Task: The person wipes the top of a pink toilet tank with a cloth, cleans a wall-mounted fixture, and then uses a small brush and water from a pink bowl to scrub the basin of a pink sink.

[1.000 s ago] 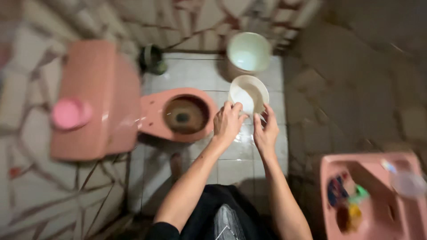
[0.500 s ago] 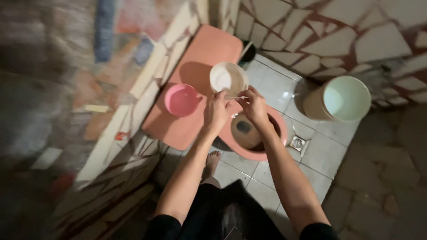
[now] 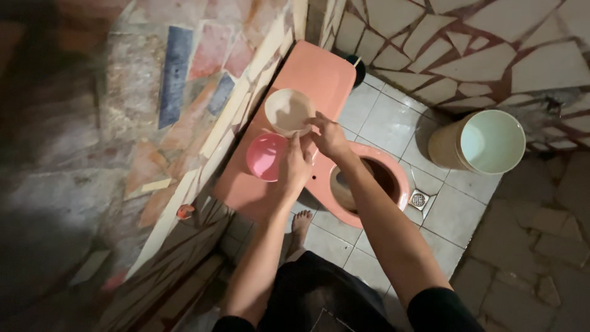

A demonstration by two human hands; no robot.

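Both hands and the cream bowl have shifted left, from over the toilet seat to above the cistern lid.

Compared with half a second ago, the cream bowl sits further over the pink cistern lid, just above and beside the pink bowl resting there (contact between the two bowls cannot be confirmed). Right hand pinches the cream bowl's near rim between thumb and fingers. Left hand has its fingers closed at the lower rim; whether they clamp the bowl or merely touch it cannot be told. Judgement: the bowl is being brought to the cistern lid, not to the pink toilet bowl. A pale bucket stands well apart on the tiled floor.
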